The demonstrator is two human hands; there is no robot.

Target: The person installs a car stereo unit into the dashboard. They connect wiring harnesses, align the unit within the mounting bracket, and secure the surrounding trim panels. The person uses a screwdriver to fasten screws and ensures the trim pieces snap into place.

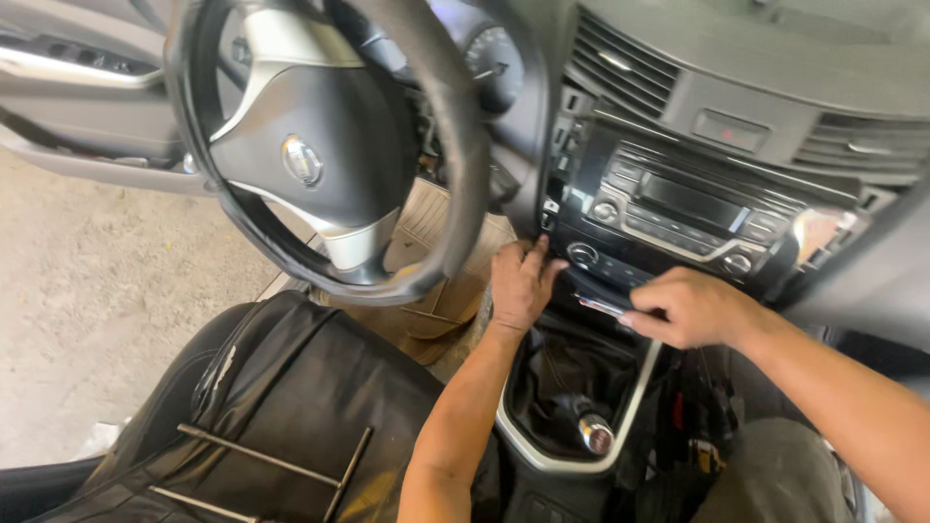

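Inside a car, looking down from the passenger side toward the middle of the dash.

Left hand [521, 286] flat against the lower left corner of the black radio panel [678, 218], fingers [533, 257] spread and pointing up, thumb out to the side – pressing on the panel edge, not wrapped around anything.

Right hand [690, 308] just beside it, under the radio knobs, curled shut around a thin flat tool [601, 306]. Silver tip of the tool poking out to the left, in the dark gap below the panel, close to the left hand's wrist.

Below both hands, the gear stick [593, 431] with its shiny round top, sitting in a soft black boot with a silver ring [523, 441] around it.

To the left, the big black steering wheel [320, 145] with a silver middle. Behind it, a round dial, partly hidden. Under the wheel, a tan floor mat [426, 324].

Bottom left, the black driver's seat [291, 397] with thin metal rods [257, 455] lying on it – one long, one shorter and crossing it.

Car door [77, 87] open at the top left, with bare grey ground [87, 310] outside.

Air vents [620, 63] up top, above the radio.
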